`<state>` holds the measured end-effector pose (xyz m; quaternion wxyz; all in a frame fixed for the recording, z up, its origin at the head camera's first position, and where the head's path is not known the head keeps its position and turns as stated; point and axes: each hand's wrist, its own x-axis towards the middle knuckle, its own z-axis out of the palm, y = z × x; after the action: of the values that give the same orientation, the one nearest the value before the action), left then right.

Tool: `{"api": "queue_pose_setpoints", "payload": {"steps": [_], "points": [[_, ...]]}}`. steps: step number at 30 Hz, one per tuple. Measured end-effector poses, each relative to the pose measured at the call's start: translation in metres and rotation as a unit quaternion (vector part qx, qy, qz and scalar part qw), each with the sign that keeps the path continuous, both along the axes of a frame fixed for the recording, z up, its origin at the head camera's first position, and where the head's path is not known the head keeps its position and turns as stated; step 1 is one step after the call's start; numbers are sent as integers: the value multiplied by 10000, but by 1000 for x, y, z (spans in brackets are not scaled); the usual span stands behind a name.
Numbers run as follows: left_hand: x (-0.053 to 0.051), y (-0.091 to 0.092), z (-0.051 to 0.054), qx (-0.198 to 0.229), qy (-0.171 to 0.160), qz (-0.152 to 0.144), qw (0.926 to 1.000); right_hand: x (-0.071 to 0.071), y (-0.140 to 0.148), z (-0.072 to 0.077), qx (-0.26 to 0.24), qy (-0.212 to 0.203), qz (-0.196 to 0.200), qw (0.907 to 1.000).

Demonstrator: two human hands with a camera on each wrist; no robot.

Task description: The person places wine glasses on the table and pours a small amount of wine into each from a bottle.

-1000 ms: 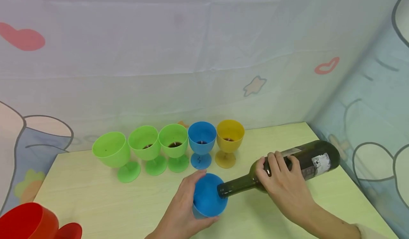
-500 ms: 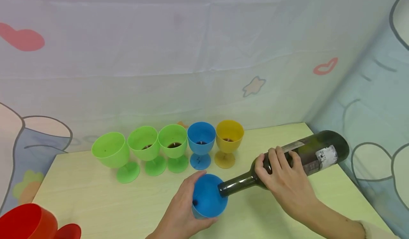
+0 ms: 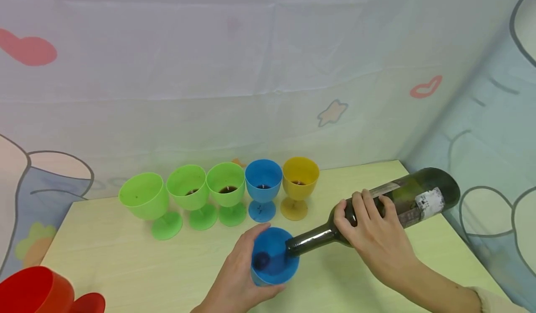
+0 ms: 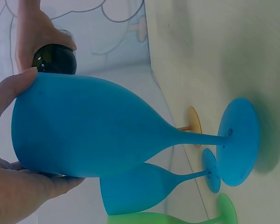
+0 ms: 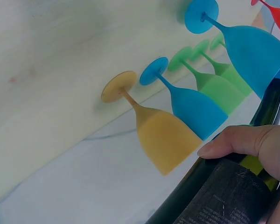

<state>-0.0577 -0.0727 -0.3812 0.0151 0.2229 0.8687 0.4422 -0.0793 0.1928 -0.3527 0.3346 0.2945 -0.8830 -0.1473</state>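
My left hand (image 3: 240,271) grips the bowl of a blue goblet (image 4: 93,126) near its rim. Dark liquid shows inside this goblet in the head view. My right hand (image 3: 378,238) holds a dark green wine bottle (image 3: 418,196) around its body, tilted with the base raised to the right. The bottle's mouth (image 3: 293,248) is at the right side of the goblet's rim. In the left wrist view the goblet's foot (image 4: 238,142) is close to the table; I cannot tell whether it touches.
Behind stand three green goblets (image 3: 226,183), another blue goblet (image 3: 264,178) and a yellow goblet (image 3: 300,178) in a row. Most show dark liquid inside. A red goblet (image 3: 54,289) lies at the front left of the table (image 3: 159,276). A printed cloth (image 3: 188,71) hangs behind.
The bottle's base has risen, tilting it more steeply toward the goblet. A dark spot of liquid appeared inside the blue goblet and has grown. The left hand has stayed nearly in place.
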Motion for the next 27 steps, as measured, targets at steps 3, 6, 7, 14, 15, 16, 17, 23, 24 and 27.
{"api": "queue_pose_setpoints", "payload": {"steps": [3, 6, 7, 14, 15, 16, 17, 23, 24, 27], "points": [[0, 0, -3, 50, 108, 10, 9999, 0, 0, 0, 11, 21, -11, 10000], [-1, -1, -4, 96, 138, 12, 9999, 0, 0, 0, 11, 53, -12, 10000], [-1, -1, -5, 98, 121, 14, 9999, 0, 0, 0, 9, 65, -10, 10000], [-1, -2, -5, 72, -8, -7, 10000, 0, -1, 0, 31, 152, 18, 9999], [-1, -2, -6, 74, 13, -12, 10000, 0, -1, 0, 42, 155, 17, 9999], [-1, -2, -6, 79, 45, -16, 10000, 0, -1, 0, 52, 148, 14, 9999], [-1, -2, -7, 85, 73, -23, 9999, 0, -1, 0, 61, 136, 10, 9999], [-1, -1, -9, 81, 221, -25, 9997, 1, -2, 0, 82, 113, 14, 9999], [-1, -1, -9, 68, 212, -28, 9997, 1, -2, 1, 81, 111, 16, 9999], [-1, -1, -9, 56, 158, -45, 9998, 2, -2, 1, 73, 89, 17, 9999]]}}
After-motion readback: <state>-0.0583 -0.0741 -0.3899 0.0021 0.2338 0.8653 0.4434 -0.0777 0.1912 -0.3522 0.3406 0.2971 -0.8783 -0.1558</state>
